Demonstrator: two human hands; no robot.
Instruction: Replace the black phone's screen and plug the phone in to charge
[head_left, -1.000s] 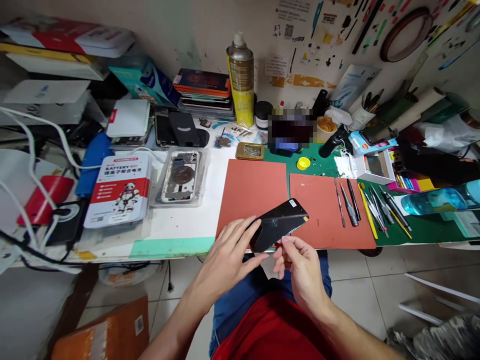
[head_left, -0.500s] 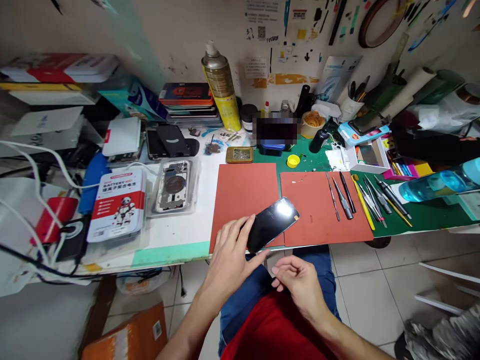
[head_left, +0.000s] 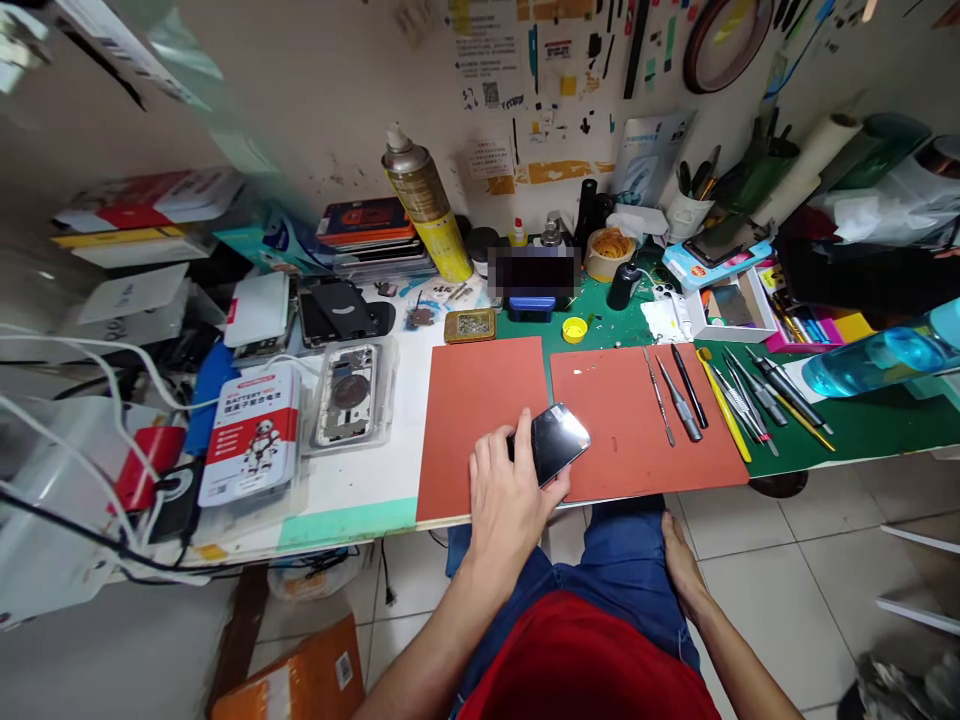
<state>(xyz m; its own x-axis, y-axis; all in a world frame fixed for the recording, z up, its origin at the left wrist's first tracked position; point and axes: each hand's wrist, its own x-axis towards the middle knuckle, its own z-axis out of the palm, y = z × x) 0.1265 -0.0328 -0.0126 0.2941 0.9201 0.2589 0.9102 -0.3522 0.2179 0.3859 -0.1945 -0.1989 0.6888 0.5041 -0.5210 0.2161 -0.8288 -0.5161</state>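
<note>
My left hand (head_left: 510, 490) is closed round a phone (head_left: 556, 445), fingers over its left part and thumb at its near edge. The phone's dark glossy face catches a bright reflection, and it sits over the gap between two reddish-brown mats. The left mat (head_left: 480, 390) and the right mat (head_left: 645, 460) lie along the table's front edge. My right hand (head_left: 681, 560) is down beside my right thigh, below the table edge. Its fingers are mostly hidden, so I cannot make out a grip. A metal pick (head_left: 661, 400) and several slim tools lie on the right mat.
Tweezers (head_left: 739, 405) and a yellow-handled tool (head_left: 724, 405) lie right of the mats. A phone housing (head_left: 349, 395) in a clear tray and a battery box (head_left: 255, 440) stand left. A spray can (head_left: 431, 210), small tin (head_left: 470, 325), yellow cap (head_left: 574, 330) and water bottle (head_left: 877, 362) are behind and right.
My right hand has dropped from near the phone to beside my right thigh. My left hand has shifted along the phone and covers more of it. The camera view has moved slightly.
</note>
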